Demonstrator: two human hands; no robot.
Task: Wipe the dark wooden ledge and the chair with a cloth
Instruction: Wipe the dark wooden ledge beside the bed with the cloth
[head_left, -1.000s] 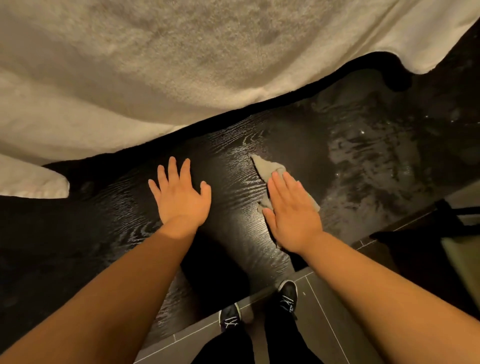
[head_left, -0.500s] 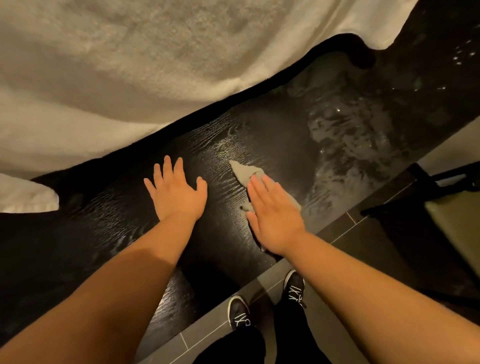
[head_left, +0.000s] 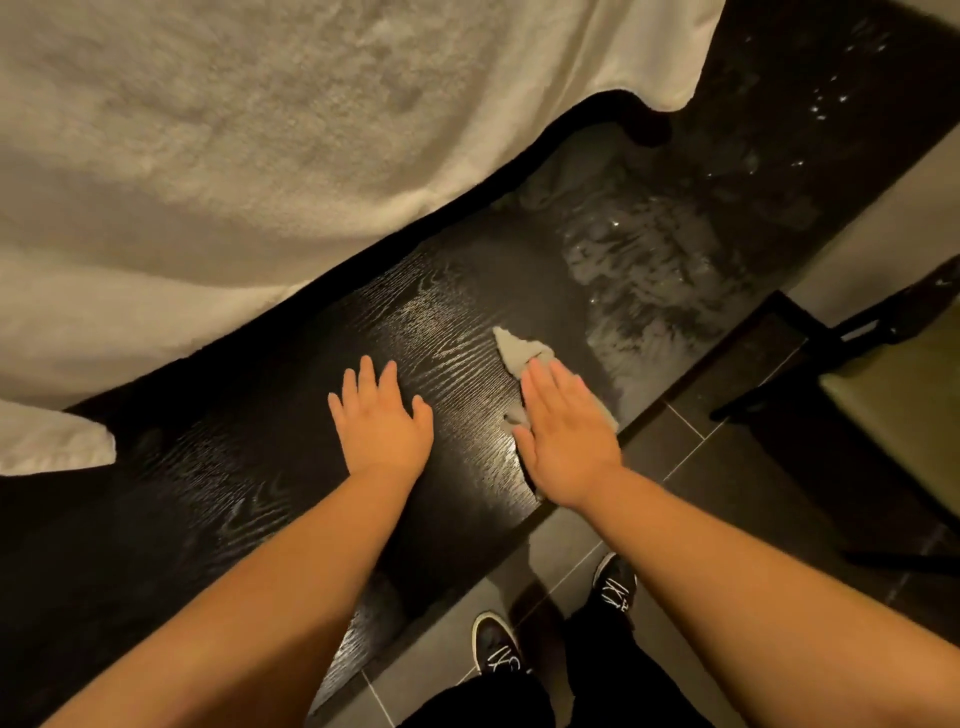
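Note:
The dark wooden ledge (head_left: 291, 467) runs diagonally from lower left to upper right, its grain shining. A small grey cloth (head_left: 514, 351) lies flat on it, and my right hand (head_left: 566, 436) presses down on the cloth with straight fingers, near the ledge's front edge. My left hand (head_left: 382, 421) rests flat and empty on the bare wood just left of the cloth. Wet smears (head_left: 649, 275) cover the ledge to the right of the cloth. The chair (head_left: 883, 384), dark-framed with a pale green seat, stands at the right edge, partly out of view.
A thick white towel or bedding (head_left: 260, 156) hangs over the ledge's far side, with another white corner (head_left: 52, 447) at the left. Grey floor tiles (head_left: 691, 457) lie below the ledge. My black shoes (head_left: 496, 644) stand close to the ledge's front.
My view has shifted, so more floor and chair show at the right. My right hand with the cloth has slid slightly toward the ledge's front edge. The left hand stays flat.

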